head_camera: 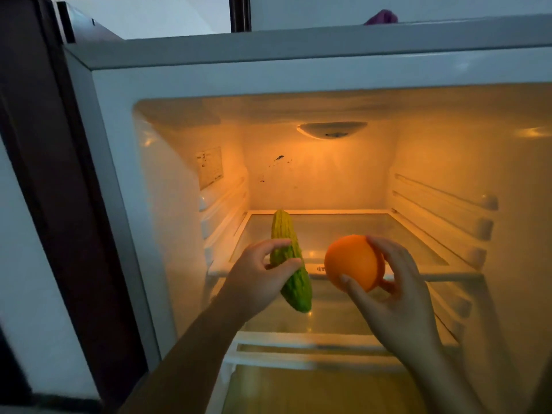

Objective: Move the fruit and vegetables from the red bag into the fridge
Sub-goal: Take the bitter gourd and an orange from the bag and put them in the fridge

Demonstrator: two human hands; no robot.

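The fridge (119,121) stands open in front of me, lit orange inside. My left hand (257,276) grips a bumpy green bitter gourd (283,231) around its middle, its tip pointing into the fridge above the upper glass shelf (343,234). My right hand (397,291) holds a round orange (352,261) at the front edge of that same shelf. Both items hang in the air just in front of the shelf. The red bag is out of view.
A second glass shelf (313,324) lies below the upper one, with a drawer front (298,351) under it. Shelf rails (442,204) line the right wall. A dark door frame (44,174) stands to the left. Something purple (382,17) lies on top of the fridge.
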